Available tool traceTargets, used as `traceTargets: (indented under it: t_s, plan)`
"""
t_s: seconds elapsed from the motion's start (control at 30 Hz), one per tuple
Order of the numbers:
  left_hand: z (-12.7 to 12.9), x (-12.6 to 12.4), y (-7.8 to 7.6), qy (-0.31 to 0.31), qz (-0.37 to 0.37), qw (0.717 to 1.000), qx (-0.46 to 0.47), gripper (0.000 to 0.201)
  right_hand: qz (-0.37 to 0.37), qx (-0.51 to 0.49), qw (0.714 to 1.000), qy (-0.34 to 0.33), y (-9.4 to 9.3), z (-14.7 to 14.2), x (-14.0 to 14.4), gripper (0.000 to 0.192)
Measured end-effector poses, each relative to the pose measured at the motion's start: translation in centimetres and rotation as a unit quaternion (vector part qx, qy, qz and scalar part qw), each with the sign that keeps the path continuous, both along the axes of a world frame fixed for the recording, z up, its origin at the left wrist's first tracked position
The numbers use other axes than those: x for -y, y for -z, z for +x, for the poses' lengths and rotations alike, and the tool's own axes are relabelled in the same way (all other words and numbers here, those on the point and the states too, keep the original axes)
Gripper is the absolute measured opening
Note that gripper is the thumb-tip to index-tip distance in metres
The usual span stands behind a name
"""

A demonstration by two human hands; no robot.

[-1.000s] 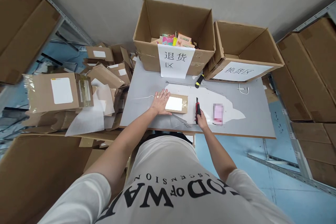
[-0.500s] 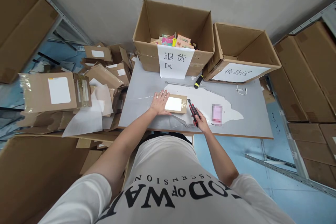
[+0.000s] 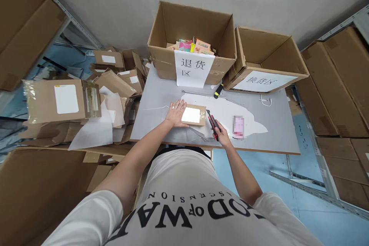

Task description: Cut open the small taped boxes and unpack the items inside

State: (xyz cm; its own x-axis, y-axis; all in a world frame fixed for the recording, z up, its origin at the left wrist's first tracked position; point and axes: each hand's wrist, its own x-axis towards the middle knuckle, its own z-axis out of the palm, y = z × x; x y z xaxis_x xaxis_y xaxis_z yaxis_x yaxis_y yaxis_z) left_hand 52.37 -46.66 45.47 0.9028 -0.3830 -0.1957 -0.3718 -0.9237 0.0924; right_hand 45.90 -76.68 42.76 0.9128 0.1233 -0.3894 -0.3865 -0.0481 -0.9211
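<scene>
A small cardboard box [image 3: 202,117] with a blank white label and clear tape on its right end lies flat on the grey table. My left hand [image 3: 175,114] spans its left end, thumb at the near side and fingers over the top, covering that part. In my right hand [image 3: 221,134] is a black and red utility knife [image 3: 212,123], its tip pointing up and left beside the taped end. I cannot tell whether the tip touches the tape. Right of that hand lies a blurred pink phone-shaped item [image 3: 238,127].
Behind stand a large carton [image 3: 161,61] holding colourful packets and another open carton [image 3: 266,52], both with paper signs. A black and yellow tool [image 3: 218,90] and a white cable [image 3: 265,101] lie before them. Used boxes [image 3: 115,82] pile up left; stacked cartons [image 3: 319,80] stand right.
Both hands keep practically the same places on the box and the knife. The whole view has shifted very slightly.
</scene>
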Motion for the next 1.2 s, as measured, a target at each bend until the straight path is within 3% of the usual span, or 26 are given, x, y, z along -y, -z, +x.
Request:
traceTargets:
  t_s: [0.3,0.67,1.2]
  plan:
    - [0.0,0.0,-0.1,-0.005,0.003,1.0,-0.004,0.13,-0.015,0.007,1.0,-0.012,0.0,-0.6,0.5,0.076]
    - [-0.1,0.1,-0.6,-0.012,-0.01,1.0,-0.011,0.128,-0.048,-0.003,0.999,0.008,-1.0,0.7,-1.0,0.079]
    - [0.1,0.2,-0.6,-0.017,-0.024,1.0,-0.004,0.124,-0.073,-0.03,0.993,-0.082,-2.1,0.6,2.5,0.075]
